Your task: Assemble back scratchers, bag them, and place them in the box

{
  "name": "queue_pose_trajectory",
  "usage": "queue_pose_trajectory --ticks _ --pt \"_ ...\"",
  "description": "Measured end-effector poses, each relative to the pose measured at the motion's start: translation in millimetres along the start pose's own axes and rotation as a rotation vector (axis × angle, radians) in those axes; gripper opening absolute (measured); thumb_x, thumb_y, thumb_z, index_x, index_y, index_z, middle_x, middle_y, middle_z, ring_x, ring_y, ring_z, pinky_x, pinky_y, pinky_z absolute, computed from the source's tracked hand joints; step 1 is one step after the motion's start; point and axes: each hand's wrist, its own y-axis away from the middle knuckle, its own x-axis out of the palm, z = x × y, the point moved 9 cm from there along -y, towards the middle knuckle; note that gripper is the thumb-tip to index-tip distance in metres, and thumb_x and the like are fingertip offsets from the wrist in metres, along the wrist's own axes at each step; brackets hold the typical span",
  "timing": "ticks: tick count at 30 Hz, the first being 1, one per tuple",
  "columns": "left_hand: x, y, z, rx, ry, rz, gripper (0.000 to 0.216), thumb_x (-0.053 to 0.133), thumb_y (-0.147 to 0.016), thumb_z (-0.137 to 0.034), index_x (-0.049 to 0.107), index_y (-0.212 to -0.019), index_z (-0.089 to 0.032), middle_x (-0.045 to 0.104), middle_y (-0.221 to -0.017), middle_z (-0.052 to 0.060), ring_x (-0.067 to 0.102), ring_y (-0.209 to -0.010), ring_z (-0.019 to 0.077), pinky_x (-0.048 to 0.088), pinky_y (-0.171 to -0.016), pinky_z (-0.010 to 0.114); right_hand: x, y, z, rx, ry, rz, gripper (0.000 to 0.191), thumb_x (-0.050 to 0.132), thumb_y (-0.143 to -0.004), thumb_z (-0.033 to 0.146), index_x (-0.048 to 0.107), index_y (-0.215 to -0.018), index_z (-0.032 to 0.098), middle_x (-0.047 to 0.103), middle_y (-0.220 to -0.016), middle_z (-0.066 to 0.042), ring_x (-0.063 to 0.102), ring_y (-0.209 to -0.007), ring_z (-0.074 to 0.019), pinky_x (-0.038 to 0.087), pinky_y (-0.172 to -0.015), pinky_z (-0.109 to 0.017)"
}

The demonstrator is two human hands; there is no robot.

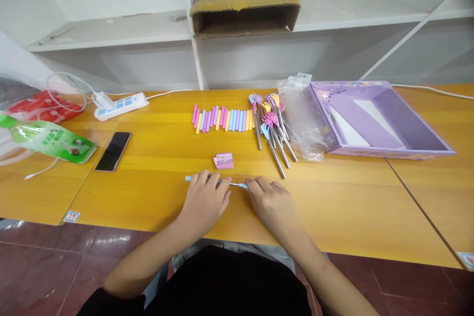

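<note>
A slim back scratcher (236,184) with light blue ends and a thin metal rod lies level between my hands, just over the table's front part. My left hand (206,198) is closed round its handle side, and a blue tip pokes out to the left. The fingers of my right hand (269,201) pinch the light blue piece at the other end, mostly covering it. Beyond my hands is a small stack of pink-purple cards (224,161). Farther back, pink, yellow, blue and purple handle sleeves (222,119) form a row, beside a pile of metal-rod back scratchers (273,131) with hand-shaped heads.
Clear plastic bags (301,121) lie against a purple open box (392,154) at the right. Leftward are a phone (113,151), a green-labelled bottle (55,140), a power strip (122,106) and red plastic packaging (44,107). A cardboard box (246,2) sits on the shelf behind.
</note>
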Motion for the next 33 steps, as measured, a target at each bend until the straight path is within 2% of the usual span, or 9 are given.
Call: queue_pose_trajectory --ticks 4,11,16,19,24,27,29,31,33 --pt "0 -3 -8 0.030 -0.035 0.005 0.032 0.062 -0.106 -0.034 0.065 -0.137 -0.027 0.067 -0.105 0.009 0.063 -0.097 0.0301 0.047 -0.081 0.045 -1 1 -2 0.044 -0.003 -0.011 0.018 0.056 -0.101 0.005 0.068 -0.096 0.018 0.061 -0.077 -0.001 0.037 -0.061 -0.0172 0.027 -0.067 -0.032" --pt "19 -4 -3 0.133 -0.023 0.113 0.026 0.064 -0.107 -0.040 0.065 -0.128 -0.025 0.068 -0.099 0.004 0.068 -0.091 0.0246 0.048 -0.075 0.036 0 4 -3 0.017 -0.004 0.047 0.021 0.054 -0.101 0.004 0.069 -0.096 0.018 0.063 -0.081 -0.002 0.038 -0.062 -0.0173 0.028 -0.069 -0.033" --pt "21 -6 1 0.162 -0.050 0.076 0.019 0.058 -0.110 -0.040 0.066 -0.110 -0.023 0.068 -0.090 0.002 0.067 -0.080 0.0215 0.044 -0.067 0.033 0 5 -3 -0.005 -0.008 0.050 0.020 0.053 -0.104 0.005 0.068 -0.100 0.018 0.064 -0.084 -0.003 0.041 -0.064 -0.0171 0.028 -0.071 -0.034" --pt "21 -8 0 0.187 -0.041 0.056 0.023 0.057 -0.110 -0.041 0.066 -0.102 -0.022 0.069 -0.087 0.003 0.066 -0.080 0.0217 0.043 -0.070 0.033 0 5 -1 -0.008 -0.011 0.053 0.020 0.052 -0.104 0.006 0.068 -0.101 0.018 0.064 -0.084 -0.003 0.042 -0.065 -0.0169 0.028 -0.071 -0.034" --pt "24 -12 8 0.186 0.020 0.060 0.030 0.063 -0.106 -0.051 0.069 -0.108 -0.022 0.072 -0.094 0.005 0.065 -0.093 0.0245 0.046 -0.080 0.036 -1 8 -1 -0.017 0.007 0.061 0.023 0.050 -0.103 0.004 0.069 -0.105 0.018 0.064 -0.084 -0.003 0.044 -0.066 -0.0165 0.030 -0.072 -0.033" --pt "16 -9 44 0.154 -0.004 0.037 0.033 0.064 -0.105 -0.054 0.070 -0.110 -0.022 0.073 -0.095 0.005 0.064 -0.095 0.0257 0.047 -0.083 0.037 -7 21 -37 0.028 0.047 0.100 0.025 0.052 -0.102 0.005 0.070 -0.113 0.018 0.070 -0.095 -0.005 0.049 -0.069 -0.0161 0.034 -0.074 -0.032" --pt "1 -2 86 0.107 -0.034 -0.009 0.034 0.062 -0.105 -0.055 0.071 -0.109 -0.022 0.075 -0.096 0.006 0.064 -0.096 0.0262 0.047 -0.083 0.037 -20 38 -84 0.098 0.124 0.092 0.026 0.056 -0.101 0.009 0.071 -0.121 0.018 0.074 -0.106 -0.007 0.050 -0.070 -0.0158 0.034 -0.072 -0.032" --pt "-14 9 133 0.043 -0.052 -0.036 0.034 0.060 -0.106 -0.054 0.071 -0.103 -0.022 0.076 -0.095 0.006 0.064 -0.093 0.0257 0.047 -0.081 0.036 -37 62 -145 0.233 0.253 0.058 0.029 0.058 -0.102 0.016 0.071 -0.128 0.018 0.075 -0.116 -0.010 0.051 -0.071 -0.0160 0.033 -0.068 -0.032" --pt "-26 22 172 -0.016 -0.045 -0.045 0.039 0.057 -0.107 -0.056 0.071 -0.095 -0.022 0.074 -0.088 0.005 0.064 -0.086 0.0248 0.046 -0.076 0.035 -48 84 -195 0.298 0.318 0.067 0.027 0.057 -0.103 0.019 0.076 -0.122 0.019 0.077 -0.111 -0.010 0.048 -0.065 -0.0139 0.030 -0.063 -0.032"
